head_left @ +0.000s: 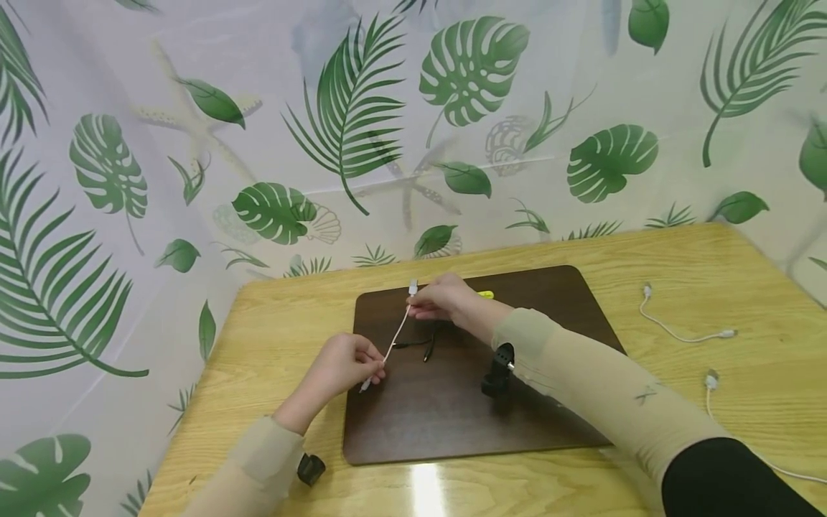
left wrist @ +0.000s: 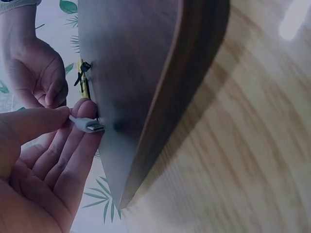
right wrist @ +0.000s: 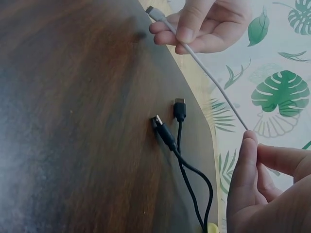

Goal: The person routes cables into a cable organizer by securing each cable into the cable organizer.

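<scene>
A short white USB cable is stretched between both hands over a dark brown board. My left hand pinches its lower end between thumb and fingers, just behind a small flat plug. At the far end my right hand pinches the cord close below the larger USB plug. Under the hands, a black cable lies on the board with its two plugs side by side. In the right wrist view the white cord runs nearly straight from hand to hand.
Something yellow shows partly behind the right wrist at the board's far side. On the wooden table to the right lie a white cable and another white cable, partly hidden by the right sleeve. A leaf-patterned curtain hangs behind the table.
</scene>
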`<state>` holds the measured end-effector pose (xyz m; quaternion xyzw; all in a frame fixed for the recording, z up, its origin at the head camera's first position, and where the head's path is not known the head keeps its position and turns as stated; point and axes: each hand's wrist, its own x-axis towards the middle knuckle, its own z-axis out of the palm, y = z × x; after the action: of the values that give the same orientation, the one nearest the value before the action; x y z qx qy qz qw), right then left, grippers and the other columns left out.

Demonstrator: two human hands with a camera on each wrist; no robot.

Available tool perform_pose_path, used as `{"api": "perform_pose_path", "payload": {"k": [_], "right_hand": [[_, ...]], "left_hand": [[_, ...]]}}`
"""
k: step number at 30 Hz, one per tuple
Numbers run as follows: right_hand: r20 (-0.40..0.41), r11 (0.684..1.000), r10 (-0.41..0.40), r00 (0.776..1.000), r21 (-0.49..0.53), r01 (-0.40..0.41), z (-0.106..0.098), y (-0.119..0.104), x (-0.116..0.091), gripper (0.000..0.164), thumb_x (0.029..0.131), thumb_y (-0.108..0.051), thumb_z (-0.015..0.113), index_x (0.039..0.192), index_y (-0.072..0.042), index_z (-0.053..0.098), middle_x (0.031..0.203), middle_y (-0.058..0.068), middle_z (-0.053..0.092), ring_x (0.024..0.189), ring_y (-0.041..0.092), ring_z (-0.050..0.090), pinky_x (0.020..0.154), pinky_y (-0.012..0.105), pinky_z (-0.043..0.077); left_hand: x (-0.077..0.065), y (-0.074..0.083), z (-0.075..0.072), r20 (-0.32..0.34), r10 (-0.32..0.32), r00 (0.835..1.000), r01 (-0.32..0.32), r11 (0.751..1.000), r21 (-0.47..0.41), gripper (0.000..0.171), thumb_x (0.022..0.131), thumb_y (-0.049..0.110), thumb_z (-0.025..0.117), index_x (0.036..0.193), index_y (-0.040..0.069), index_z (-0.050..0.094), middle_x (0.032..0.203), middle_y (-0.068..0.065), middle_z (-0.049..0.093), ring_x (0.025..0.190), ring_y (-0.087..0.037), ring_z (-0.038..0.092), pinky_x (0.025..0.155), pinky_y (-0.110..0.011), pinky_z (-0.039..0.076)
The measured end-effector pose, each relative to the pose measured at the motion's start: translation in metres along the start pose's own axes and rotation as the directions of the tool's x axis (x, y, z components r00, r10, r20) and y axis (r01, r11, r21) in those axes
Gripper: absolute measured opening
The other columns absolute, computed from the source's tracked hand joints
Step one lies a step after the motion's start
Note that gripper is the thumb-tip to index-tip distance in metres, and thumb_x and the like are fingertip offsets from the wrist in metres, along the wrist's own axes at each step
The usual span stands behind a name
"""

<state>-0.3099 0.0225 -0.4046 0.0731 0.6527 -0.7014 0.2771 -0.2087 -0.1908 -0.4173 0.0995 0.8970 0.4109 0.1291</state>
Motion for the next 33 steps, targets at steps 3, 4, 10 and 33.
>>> {"api": "perform_pose_path", "payload": {"k": [3,4,10,33], "right_hand": [[0.017,1.000,0.011,1.000,0.007,-0.011,-0.003,0.001,-0.001,0.011,0.098,0.008,0.067,0.089,0.005,0.073,0.061,0.004,0.072,0.054,0.009,0.071,0.056,0.019,0.059],[0.023,1.000,0.012,1.000,0.006,-0.013,-0.004,0.000,-0.001,0.010,0.099,0.007,0.066,0.091,0.007,0.073,0.061,0.004,0.072,0.054,0.008,0.071,0.056,0.018,0.059],[0.044,0.999,0.027,0.999,-0.022,-0.026,-0.011,-0.001,-0.003,0.024,0.100,0.005,0.065,0.120,0.018,0.069,0.060,0.002,0.072,0.053,0.006,0.070,0.056,0.017,0.058],[0.059,0.994,0.068,0.996,-0.086,-0.062,-0.039,-0.001,-0.009,0.030,0.103,0.001,0.063,0.128,0.018,0.064,0.061,0.001,0.073,0.054,0.005,0.071,0.057,0.017,0.059]], "left_hand": [[0.002,0.000,0.002,0.020,-0.004,1.000,0.004,1.000,-0.007,0.010,0.096,-0.005,0.069,0.090,-0.008,0.076,0.081,-0.018,0.080,0.070,-0.020,0.079,0.062,-0.028,0.062],[0.002,0.001,0.002,0.027,-0.009,1.000,0.009,1.000,-0.012,0.009,0.096,-0.005,0.069,0.091,-0.008,0.076,0.082,-0.017,0.080,0.070,-0.019,0.079,0.063,-0.027,0.062],[0.006,0.004,0.004,0.070,-0.025,0.997,0.029,0.998,-0.055,0.010,0.098,-0.004,0.069,0.093,-0.008,0.076,0.085,-0.019,0.081,0.073,-0.018,0.079,0.067,-0.029,0.064],[0.017,0.019,0.020,0.112,-0.025,0.993,0.037,0.994,-0.106,0.013,0.099,-0.002,0.068,0.093,-0.009,0.077,0.085,-0.020,0.081,0.072,-0.015,0.079,0.068,-0.029,0.065]]}}
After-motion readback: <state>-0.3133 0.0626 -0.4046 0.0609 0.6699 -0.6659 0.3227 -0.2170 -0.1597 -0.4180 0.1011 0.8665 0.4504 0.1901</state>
